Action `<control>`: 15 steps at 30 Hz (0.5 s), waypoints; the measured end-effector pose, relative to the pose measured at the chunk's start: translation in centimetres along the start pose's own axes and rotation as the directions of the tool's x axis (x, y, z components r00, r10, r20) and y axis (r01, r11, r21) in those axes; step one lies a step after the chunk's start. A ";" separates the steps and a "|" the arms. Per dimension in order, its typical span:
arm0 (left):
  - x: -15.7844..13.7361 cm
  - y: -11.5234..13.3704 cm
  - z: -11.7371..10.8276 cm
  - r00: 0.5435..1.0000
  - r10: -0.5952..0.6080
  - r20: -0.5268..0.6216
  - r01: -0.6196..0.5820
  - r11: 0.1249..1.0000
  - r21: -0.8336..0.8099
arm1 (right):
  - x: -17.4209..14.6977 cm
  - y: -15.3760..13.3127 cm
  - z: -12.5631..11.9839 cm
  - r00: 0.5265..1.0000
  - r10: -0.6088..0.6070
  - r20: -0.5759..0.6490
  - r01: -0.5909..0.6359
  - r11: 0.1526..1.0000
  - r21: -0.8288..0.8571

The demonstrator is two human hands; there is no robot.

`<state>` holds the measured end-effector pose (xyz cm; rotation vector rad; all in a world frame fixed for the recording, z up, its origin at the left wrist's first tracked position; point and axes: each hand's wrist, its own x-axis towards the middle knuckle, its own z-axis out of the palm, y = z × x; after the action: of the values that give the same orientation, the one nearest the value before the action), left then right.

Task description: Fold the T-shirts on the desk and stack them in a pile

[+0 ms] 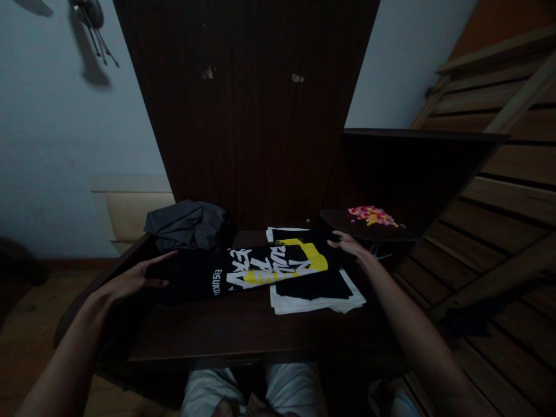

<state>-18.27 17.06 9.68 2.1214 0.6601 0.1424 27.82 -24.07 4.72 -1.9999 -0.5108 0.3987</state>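
A folded black T-shirt point(191, 272) with white lettering and a yellow print stretches sideways between my two hands. At its left end, my left hand point(130, 278) grips the dark cloth, with thumb and forefinger spread along it; the other fingers are hidden. My right hand point(350, 244) pinches the shirt's right end, thumb on top. Beneath the right part of the shirt lies a flat stack of black and white folded cloth point(319, 304), partly covered. A crumpled dark grey cloth point(186, 223) sits beyond my left hand.
The dark wooden desk point(208, 336) has a tall panel point(256, 127) at its back. Small pink, red and yellow pieces point(373, 216) lie heaped on a side shelf at right. A slatted wooden structure point(508, 202) stands on the right. My legs point(291, 388) are below the desk edge.
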 end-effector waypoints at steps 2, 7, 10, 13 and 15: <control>0.2 -1.1 0.7 0.997 -0.011 0.074 0.006 0.997 0.077 | -0.2 0.4 0.1 0.998 0.050 0.035 -0.048 0.998 -0.045; 0.8 -2.9 2.7 0.999 0.014 0.038 -0.018 0.992 0.125 | -1.3 0.2 0.9 0.972 0.169 0.163 -0.175 0.984 0.029; 1.2 -2.4 3.5 0.992 -0.020 -0.129 0.030 0.997 0.078 | -1.2 -0.6 1.4 0.973 0.201 0.110 -0.204 0.979 0.016; 1.1 -1.3 3.9 0.977 -0.052 -0.205 0.045 0.998 -0.039 | -0.7 -1.2 2.2 0.985 0.170 0.037 -0.169 0.985 -0.034; 0.4 -0.4 3.6 0.977 -0.079 -0.200 0.047 0.986 -0.158 | -0.5 -1.6 2.4 0.994 0.107 -0.011 -0.107 0.993 -0.051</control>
<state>-16.88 14.81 7.14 1.9516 0.8110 0.3706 25.95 -21.88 5.05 -2.0836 -0.4129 0.4468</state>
